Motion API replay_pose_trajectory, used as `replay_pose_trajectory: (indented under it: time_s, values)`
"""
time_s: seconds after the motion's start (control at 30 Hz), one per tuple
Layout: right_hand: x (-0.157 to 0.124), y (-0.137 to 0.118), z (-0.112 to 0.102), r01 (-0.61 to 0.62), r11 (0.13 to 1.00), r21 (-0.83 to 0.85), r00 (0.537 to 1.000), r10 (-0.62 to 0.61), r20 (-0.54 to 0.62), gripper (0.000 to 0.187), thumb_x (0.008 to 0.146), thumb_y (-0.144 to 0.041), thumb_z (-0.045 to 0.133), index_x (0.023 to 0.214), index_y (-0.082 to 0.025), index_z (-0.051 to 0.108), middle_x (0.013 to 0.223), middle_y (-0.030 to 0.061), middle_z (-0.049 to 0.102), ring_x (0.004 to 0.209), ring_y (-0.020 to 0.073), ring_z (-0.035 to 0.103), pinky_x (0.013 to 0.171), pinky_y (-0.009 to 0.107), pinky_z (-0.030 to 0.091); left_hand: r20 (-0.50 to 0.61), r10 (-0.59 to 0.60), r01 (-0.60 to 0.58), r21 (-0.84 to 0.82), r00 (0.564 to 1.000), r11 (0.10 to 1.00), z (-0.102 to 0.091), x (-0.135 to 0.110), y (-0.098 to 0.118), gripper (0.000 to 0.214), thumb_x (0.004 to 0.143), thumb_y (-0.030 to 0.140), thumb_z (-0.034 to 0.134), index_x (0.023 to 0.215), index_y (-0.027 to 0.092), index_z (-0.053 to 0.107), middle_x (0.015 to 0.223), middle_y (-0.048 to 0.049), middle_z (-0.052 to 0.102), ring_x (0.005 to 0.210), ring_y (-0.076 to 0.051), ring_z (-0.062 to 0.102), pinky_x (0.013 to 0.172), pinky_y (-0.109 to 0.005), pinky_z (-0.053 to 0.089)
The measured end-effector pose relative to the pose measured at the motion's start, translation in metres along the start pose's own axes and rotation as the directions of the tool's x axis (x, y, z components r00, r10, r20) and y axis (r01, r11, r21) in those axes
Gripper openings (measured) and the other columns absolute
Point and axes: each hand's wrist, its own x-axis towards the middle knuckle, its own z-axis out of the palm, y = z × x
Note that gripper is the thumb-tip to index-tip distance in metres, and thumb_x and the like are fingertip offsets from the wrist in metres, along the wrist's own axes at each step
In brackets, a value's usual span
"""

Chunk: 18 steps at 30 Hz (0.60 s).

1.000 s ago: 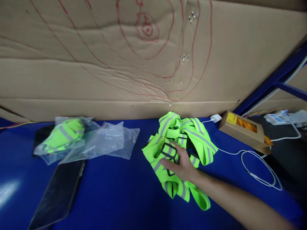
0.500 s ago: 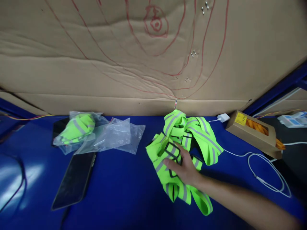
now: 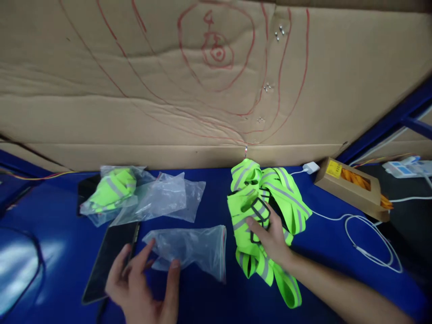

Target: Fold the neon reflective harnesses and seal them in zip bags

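My right hand (image 3: pixel 272 236) is closed around a bundle of neon-green reflective straps (image 3: pixel 241 220) with grey stripes and black buckles, lifted in front of more green straps (image 3: pixel 286 193) on the blue table. Loops of the held bundle hang below the fingers. At lower left, my left hand (image 3: pixel 145 283) has its fingers spread, with the thumb and a fingertip at the near left end of a clear zip bag (image 3: pixel 195 247). The bag looks flat, with nothing visible inside. Its zip edge points toward the held straps.
Behind, a packed green strap bundle (image 3: pixel 116 186) in clear plastic lies beside flat clear bags (image 3: pixel 168 198). A dark tablet-like device (image 3: pixel 111 261) is partly under them. At right are a cardboard box (image 3: pixel 354 186), a white plug (image 3: pixel 311 168) and a coiled white cable (image 3: pixel 374 243). A cardboard wall (image 3: pixel 151 117) stands behind.
My left hand has come into view from below, and a clear zip bag now appears in front of it. My right hand still holds the straps, shifted slightly right.
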Motion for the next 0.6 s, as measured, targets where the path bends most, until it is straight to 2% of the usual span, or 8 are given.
replay_pose_trajectory:
  time_s: [0.03,0.07,0.17,0.27,0.47,0.6]
  values:
    - [0.001,0.002,-0.001,-0.021,1.0,0.009,0.999,0.021,-0.034,0.038,0.087,-0.046,0.076,0.117,-0.023,0.069,0.105,0.0051,0.078,0.093,0.0237,0.074,0.085,0.034,0.062,-0.002,0.068,-0.068,0.058,0.998,0.996,0.003,0.002,0.003,0.065,0.098,0.035,0.058,0.158,0.028,0.035,0.17,-0.0141,0.011,0.144,-0.038,0.045,0.113,-0.056,0.051]
    - [0.002,0.004,-0.002,-0.034,0.999,0.019,0.998,0.035,-0.056,0.039,0.088,-0.047,0.075,0.119,-0.024,0.069,0.108,0.0056,0.078,0.096,0.024,0.074,0.087,0.034,0.062,0.021,0.117,-0.119,0.091,0.993,0.989,0.007,0.003,0.005,0.064,0.097,0.032,0.06,0.157,0.029,0.038,0.171,-0.0131,0.011,0.147,-0.039,0.042,0.115,-0.058,0.048]
    - [0.002,0.008,-0.002,-0.041,0.999,0.035,0.996,0.044,-0.08,0.043,0.085,-0.047,0.078,0.121,-0.025,0.068,0.114,0.0062,0.078,0.103,0.0252,0.074,0.093,0.036,0.061,0.217,0.231,-0.267,0.156,0.948,0.951,0.022,-0.003,0.009,0.053,0.098,0.027,0.057,0.149,0.031,0.048,0.165,-0.0154,0.034,0.145,-0.039,0.046,0.116,-0.064,0.039]
    - [0.002,0.007,0.001,-0.043,0.998,0.042,0.999,0.044,-0.031,0.042,0.085,-0.047,0.078,0.12,-0.025,0.069,0.106,0.0047,0.079,0.095,0.0242,0.075,0.088,0.036,0.062,0.359,0.278,-0.357,0.176,0.891,0.917,0.031,-0.011,0.007,0.044,0.101,0.027,0.051,0.145,0.029,0.057,0.157,-0.014,0.051,0.143,-0.035,0.05,0.121,-0.064,0.026]
    - [0.004,-0.001,0.013,-0.017,0.998,0.056,0.999,0.015,0.032,0.043,0.084,-0.048,0.079,0.118,-0.024,0.071,0.111,0.0044,0.078,0.099,0.0246,0.074,0.092,0.036,0.061,0.375,0.352,-0.435,0.162,0.858,0.886,0.028,-0.011,-0.005,0.046,0.1,0.033,0.055,0.146,0.03,0.058,0.16,-0.0125,0.049,0.142,-0.031,0.051,0.124,-0.055,0.017]
    - [0.003,-0.002,0.016,-0.018,0.996,0.083,0.998,0.013,0.064,0.043,0.084,-0.046,0.079,0.12,-0.024,0.07,0.114,0.0046,0.077,0.105,0.0252,0.073,0.097,0.037,0.059,0.398,0.342,-0.431,0.159,0.851,0.888,0.026,-0.009,-0.007,0.048,0.101,0.035,0.055,0.148,0.03,0.056,0.161,-0.0125,0.048,0.145,-0.03,0.048,0.124,-0.054,0.015]
